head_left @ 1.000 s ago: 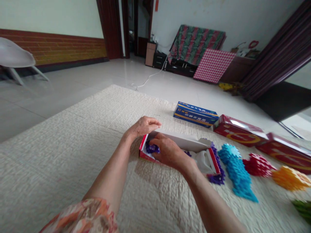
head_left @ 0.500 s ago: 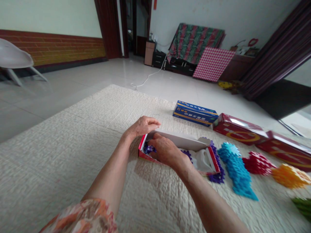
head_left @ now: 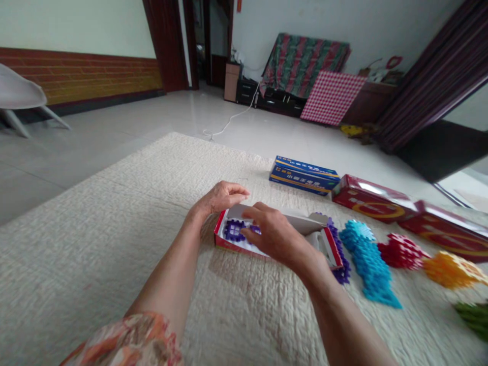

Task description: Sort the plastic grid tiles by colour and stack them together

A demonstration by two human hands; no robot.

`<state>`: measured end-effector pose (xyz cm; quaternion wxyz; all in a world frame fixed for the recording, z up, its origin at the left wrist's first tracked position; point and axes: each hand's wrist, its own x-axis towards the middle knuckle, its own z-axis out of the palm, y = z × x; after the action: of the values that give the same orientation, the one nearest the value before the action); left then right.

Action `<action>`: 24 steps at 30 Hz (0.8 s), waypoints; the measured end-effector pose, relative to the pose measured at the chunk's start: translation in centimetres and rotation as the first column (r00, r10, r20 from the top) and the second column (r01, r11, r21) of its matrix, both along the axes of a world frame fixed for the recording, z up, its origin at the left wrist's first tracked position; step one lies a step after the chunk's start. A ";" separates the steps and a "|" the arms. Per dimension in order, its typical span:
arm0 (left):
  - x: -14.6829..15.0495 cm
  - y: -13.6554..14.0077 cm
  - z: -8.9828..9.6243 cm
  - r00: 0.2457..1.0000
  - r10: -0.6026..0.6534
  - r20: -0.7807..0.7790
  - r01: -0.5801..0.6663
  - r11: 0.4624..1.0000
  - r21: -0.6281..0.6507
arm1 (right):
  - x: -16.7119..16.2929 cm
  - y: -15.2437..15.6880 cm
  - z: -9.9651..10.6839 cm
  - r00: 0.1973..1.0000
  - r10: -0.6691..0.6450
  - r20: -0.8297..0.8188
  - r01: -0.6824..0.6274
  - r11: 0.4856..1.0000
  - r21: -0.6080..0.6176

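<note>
An open red and white box (head_left: 238, 248) lies lengthwise in front of me. Inside its left part, purple toothed plastic pieces (head_left: 234, 230) rest flat on white lining. My right hand (head_left: 272, 231) hovers over the box with thumb and fingers apart, nothing visible between them, and hides its middle. At the far left corner, my left hand (head_left: 223, 197) rests by the box's back edge, fingers stretched out and holding nothing I can see. More purple toothed pieces (head_left: 342, 259) lie at the box's right end, partly behind it.
To the right lie piles of toothed pieces: blue (head_left: 369, 269), red (head_left: 402, 251), orange (head_left: 453, 269) and green (head_left: 475, 319). Behind them stand a blue box (head_left: 303, 178) and two dark red boxes (head_left: 373, 199). Everything sits on a cream quilted cover (head_left: 133, 203).
My right hand has lifted out of the box's left part and moved right, its fingers opening. Purple pieces show where it was. My left hand has stayed nearly still.
</note>
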<state>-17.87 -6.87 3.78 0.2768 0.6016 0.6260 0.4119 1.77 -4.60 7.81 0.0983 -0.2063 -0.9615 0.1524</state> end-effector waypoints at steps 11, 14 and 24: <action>-0.2 -0.3 0.1 0.989 0.131 0.065 -0.134 0.990 0.037 | 16.6 2.1 -0.7 0.757 -0.600 -0.258 0.630 0.776 0.044; -0.2 -0.4 0.2 0.968 0.215 0.125 -0.227 0.970 0.090 | 18.5 1.6 -3.9 0.701 -0.669 -0.245 0.698 0.714 0.047; 1.0 -0.5 0.9 0.972 0.205 0.114 -0.212 0.976 0.055 | 18.1 0.9 -8.1 0.637 -0.763 -0.109 0.770 0.636 0.047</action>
<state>-16.89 -7.33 4.71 0.2452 0.5184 0.6556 0.4913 19.87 -3.75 -0.27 0.2004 -0.5842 -0.7841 0.0611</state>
